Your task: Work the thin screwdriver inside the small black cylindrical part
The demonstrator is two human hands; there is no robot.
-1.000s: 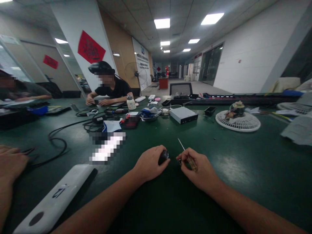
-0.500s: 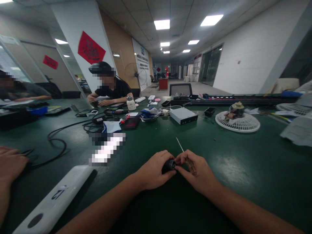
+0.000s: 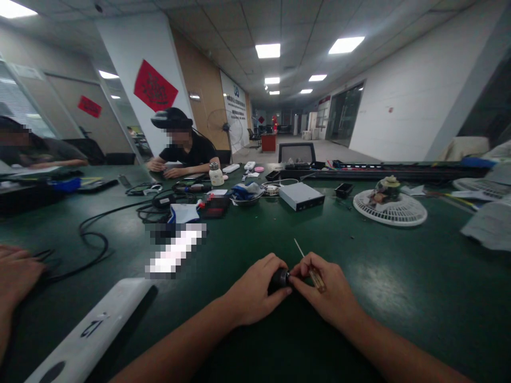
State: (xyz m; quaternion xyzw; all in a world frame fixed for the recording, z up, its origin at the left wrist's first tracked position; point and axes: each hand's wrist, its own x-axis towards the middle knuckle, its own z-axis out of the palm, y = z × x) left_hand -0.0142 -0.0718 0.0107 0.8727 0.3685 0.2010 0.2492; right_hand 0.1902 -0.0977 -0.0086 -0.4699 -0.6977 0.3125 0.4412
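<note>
A small dark cylindrical part [image 3: 280, 277] is gripped between the thumb and fingers of my left hand [image 3: 255, 290], its end facing right. My right hand [image 3: 328, 287] has a screwdriver [image 3: 316, 279] tucked in its fingers, with the yellowish handle against the palm and the thin shaft pointing up and to the left. The thumb and index fingertips of that hand pinch at the right end of the dark part; anything tiny between them is too small to make out. Both hands are above the green table [image 3: 255, 239].
A long white object marked 12 [image 3: 91, 330] lies at the left, near another person's hand [image 3: 18, 276] and black cables [image 3: 93, 236]. Farther back are a grey metal box [image 3: 301, 196], a white fan grille [image 3: 389, 207], a bottle [image 3: 216, 174] and a seated person [image 3: 191, 151].
The view has tilted up slightly, so most things appear lower. My right fingertips have shifted slightly at the dark part's end, and more of the screwdriver handle shows.
</note>
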